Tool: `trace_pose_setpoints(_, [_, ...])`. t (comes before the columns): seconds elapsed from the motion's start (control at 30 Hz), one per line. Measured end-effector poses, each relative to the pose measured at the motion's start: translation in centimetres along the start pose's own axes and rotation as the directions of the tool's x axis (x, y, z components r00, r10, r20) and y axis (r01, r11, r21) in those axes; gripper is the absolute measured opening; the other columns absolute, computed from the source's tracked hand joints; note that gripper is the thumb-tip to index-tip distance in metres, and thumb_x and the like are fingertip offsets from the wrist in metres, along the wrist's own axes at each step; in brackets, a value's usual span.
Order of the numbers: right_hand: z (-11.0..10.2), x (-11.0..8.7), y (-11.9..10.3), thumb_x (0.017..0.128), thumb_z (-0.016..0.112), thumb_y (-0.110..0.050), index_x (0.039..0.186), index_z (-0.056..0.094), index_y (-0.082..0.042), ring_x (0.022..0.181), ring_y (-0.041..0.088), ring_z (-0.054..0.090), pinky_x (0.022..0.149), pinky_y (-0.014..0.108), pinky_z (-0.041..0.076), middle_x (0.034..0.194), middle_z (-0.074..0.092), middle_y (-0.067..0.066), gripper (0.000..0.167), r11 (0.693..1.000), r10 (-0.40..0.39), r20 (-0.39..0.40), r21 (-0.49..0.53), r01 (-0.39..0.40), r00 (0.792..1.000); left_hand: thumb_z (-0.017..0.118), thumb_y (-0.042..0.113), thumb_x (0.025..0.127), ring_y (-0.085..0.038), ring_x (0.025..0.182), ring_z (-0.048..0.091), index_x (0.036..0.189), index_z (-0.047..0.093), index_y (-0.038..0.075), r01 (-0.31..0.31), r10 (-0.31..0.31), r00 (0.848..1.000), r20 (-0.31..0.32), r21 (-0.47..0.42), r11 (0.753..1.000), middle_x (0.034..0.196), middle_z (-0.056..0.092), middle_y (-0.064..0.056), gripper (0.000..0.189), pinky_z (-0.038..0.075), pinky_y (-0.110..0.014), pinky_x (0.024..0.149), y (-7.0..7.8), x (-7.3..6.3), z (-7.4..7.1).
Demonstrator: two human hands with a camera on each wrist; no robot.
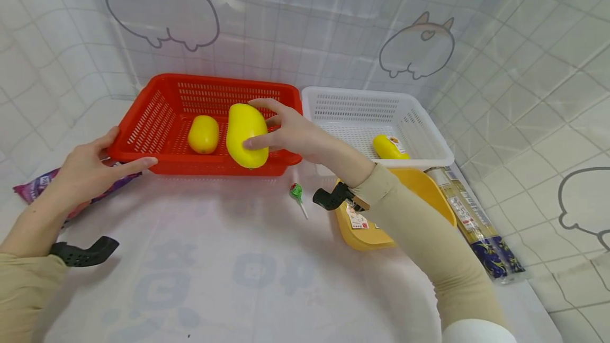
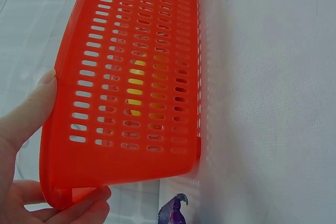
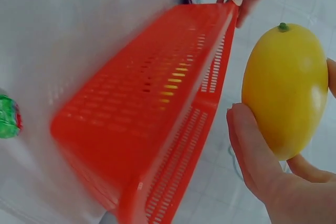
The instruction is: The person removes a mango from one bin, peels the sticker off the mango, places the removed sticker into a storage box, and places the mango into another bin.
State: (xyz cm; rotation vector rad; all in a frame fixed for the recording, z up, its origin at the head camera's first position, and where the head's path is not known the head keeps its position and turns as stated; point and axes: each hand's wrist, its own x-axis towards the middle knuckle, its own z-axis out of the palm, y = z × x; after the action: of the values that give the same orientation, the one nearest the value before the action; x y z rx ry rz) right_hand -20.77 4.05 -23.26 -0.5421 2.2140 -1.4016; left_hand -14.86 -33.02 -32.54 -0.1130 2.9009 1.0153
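Note:
In the head view, my right hand (image 1: pixel 290 131) holds a yellow mango (image 1: pixel 245 136) over the right part of a red basket (image 1: pixel 214 167), thumb on the near side. The right wrist view shows the small green stem nub on this mango (image 3: pixel 286 90), raised above the rim. Inside the basket, towards its left, lies a second yellow mango (image 1: pixel 204 134). My left hand (image 1: pixel 88 173) grips the basket's front left corner. From the left wrist, its thumb (image 2: pixel 34 111) presses one face of the rim while the fingers curl under the other.
Right of the red basket stands a white basket (image 1: pixel 381 98) with a yellow fruit (image 1: pixel 388 147) inside. In front are a yellow bin (image 1: pixel 364 240), partly behind my right forearm, and a green-wrapped lollipop (image 1: pixel 296 191). A purple packet (image 1: pixel 43 185) lies left, long packages (image 1: pixel 469 216) right.

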Motion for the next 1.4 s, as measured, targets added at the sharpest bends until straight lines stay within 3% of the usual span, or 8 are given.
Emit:
trace_pose_setpoints(0.2, [-0.4,1.3,-0.9,0.086,0.079,-0.017,0.148,0.041,-0.026,0.114,0.021,0.057,0.088,0.034,0.059,0.126,0.055,0.007,0.074,0.999,0.003,-0.012,0.037,-0.003,1.0,0.066,0.058,0.089,-0.054,0.125,0.03,0.159,-0.007,0.016,-0.002,0.002,1.0,-0.001,0.001,1.0,0.157,0.018,-0.037,0.11,0.043,-0.032,0.069,0.1,0.0,-0.1])
trace_pose_setpoints(0.57, [-0.8,3.6,-1.3,0.086,0.079,-0.017,0.148,0.042,-0.027,0.116,0.019,0.054,0.089,0.031,0.058,0.129,0.054,0.005,0.073,0.998,0.054,0.005,0.039,-0.054,0.999,0.065,0.059,0.089,-0.054,0.126,0.03,0.158,-0.008,0.016,-0.003,0.003,1.0,0.012,-0.001,1.0,0.157,0.018,-0.037,0.11,0.044,-0.028,0.066,0.1,0.0,-0.1])
trace_pose_setpoints(0.83, [-1.2,4.8,-1.4,0.084,0.08,-0.014,0.148,0.043,-0.027,0.112,0.02,0.059,0.088,0.031,0.058,0.128,0.055,0.003,0.075,0.996,0.065,0.003,0.067,-0.065,0.998,0.065,0.059,0.089,-0.054,0.126,0.03,0.158,-0.007,0.016,-0.009,0.009,1.0,0.013,0.003,1.0,0.157,0.021,-0.037,0.109,0.047,-0.036,0.068,0.2,0.0,-0.2])
trace_pose_setpoints(1.13, [-1.7,6.5,-1.2,0.085,0.08,-0.012,0.15,0.04,-0.025,0.103,0.025,0.065,0.09,0.031,0.058,0.135,0.05,0.003,0.078,0.992,0.089,0.046,0.09,-0.093,0.995,0.064,0.06,0.089,-0.053,0.129,0.026,0.158,-0.01,0.016,0.004,-0.003,1.0,0.028,-0.023,1.0,0.159,0.014,-0.036,0.11,0.048,-0.061,0.082,0.4,-0.2,-0.3])
trace_pose_setpoints(1.33, [-2.0,7.8,-1.4,0.085,0.079,-0.011,0.151,0.038,-0.024,0.103,0.025,0.068,0.088,0.03,0.058,0.134,0.05,0.004,0.079,0.987,0.122,0.06,0.096,-0.127,0.991,0.065,0.06,0.089,-0.053,0.127,0.029,0.158,-0.008,0.016,-0.002,0.002,1.0,0.025,-0.014,1.0,0.158,0.018,-0.036,0.11,0.048,-0.038,0.072,0.4,-0.2,-0.4])
trace_pose_setpoints(1.4, [-2.1,8.1,-1.6,0.086,0.078,-0.011,0.152,0.037,-0.024,0.104,0.025,0.067,0.089,0.03,0.058,0.134,0.05,0.004,0.079,0.987,0.134,0.067,0.081,-0.14,0.989,0.065,0.06,0.089,-0.053,0.128,0.028,0.158,-0.008,0.016,-0.002,0.003,1.0,0.026,-0.015,1.0,0.158,0.018,-0.036,0.11,0.047,-0.038,0.073,0.5,-0.2,-0.4])
